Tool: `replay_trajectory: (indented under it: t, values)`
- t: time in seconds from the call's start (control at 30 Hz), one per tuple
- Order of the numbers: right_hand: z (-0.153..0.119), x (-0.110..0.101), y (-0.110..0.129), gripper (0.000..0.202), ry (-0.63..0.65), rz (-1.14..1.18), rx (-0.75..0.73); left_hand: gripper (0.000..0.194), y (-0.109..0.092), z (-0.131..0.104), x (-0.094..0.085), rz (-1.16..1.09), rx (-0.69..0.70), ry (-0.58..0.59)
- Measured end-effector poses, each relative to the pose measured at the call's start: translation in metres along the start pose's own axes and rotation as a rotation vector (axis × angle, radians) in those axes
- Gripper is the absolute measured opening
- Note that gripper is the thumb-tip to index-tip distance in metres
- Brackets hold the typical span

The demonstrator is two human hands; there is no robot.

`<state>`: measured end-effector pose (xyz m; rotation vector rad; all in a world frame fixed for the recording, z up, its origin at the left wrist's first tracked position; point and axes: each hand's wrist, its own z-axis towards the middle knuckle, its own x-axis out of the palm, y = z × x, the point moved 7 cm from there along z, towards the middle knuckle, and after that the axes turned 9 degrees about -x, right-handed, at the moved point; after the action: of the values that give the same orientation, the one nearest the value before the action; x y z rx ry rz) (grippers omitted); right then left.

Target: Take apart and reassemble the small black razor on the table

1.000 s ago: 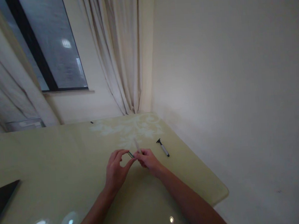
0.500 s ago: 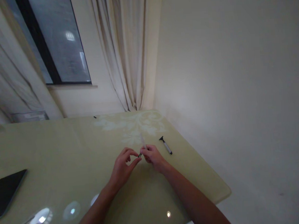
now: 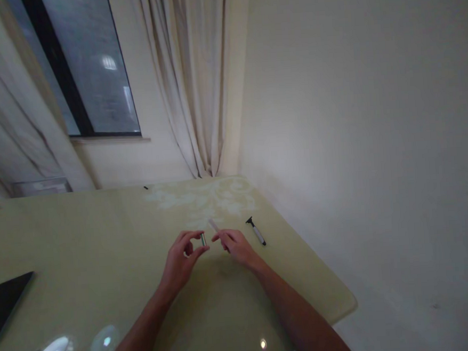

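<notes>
L hand (image 3: 179, 259) is pinching a sm. slim piece (image 3: 203, 239) btwn thumb & fingertips, above the tabletop (image 3: 102, 243); piece is standing near upright, showing dark/greenish w/ a pale side, any print being too sm. to read. R hand (image 3: 237, 247) is gripping a thin pale strip (image 3: 213, 225), sticking up & L. Blk/grey razor-shaped tool (image 3: 256, 231) is lying btwn R hand & tabletop's slanting R edge. Tabletop is stretching wide L, to a dark flat slab (image 3: 8, 301).
</notes>
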<state>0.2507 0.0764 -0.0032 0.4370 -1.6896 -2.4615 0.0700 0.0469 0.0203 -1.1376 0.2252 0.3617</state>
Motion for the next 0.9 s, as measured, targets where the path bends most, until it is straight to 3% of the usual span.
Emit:
replay_trajectory:
  t: [0.13, 0.3, 0.47, 0.57, 0.7, 0.9]
  values:
    - [-0.005, 0.004, 0.005, 0.045, 0.096, 0.039, 0.027, 0.036, 0.004, 0.005, -0.011, 0.007, -0.032, -0.026]
    - [-0.011, 0.018, 0.007, 0.042, 0.251, 0.108, 0.081, 0.034, 0.007, 0.004, -0.007, -0.022, -0.032, 0.012]
    - [-0.006, 0.007, 0.012, 0.046, 0.160, -0.107, -0.028, 0.032, 0.012, 0.004, -0.006, -0.057, -0.054, 0.016]
    - [-0.006, 0.010, 0.014, 0.047, 0.208, -0.099, -0.052, 0.033, 0.014, 0.005, -0.006, -0.075, -0.070, 0.027]
    - [-0.006, 0.006, 0.018, 0.047, 0.136, -0.184, -0.098, 0.032, 0.013, 0.006, -0.009, -0.094, -0.090, 0.003]
    - [-0.007, 0.011, 0.018, 0.046, 0.181, -0.183, -0.126, 0.033, 0.009, 0.006, -0.011, -0.116, -0.080, -0.005]
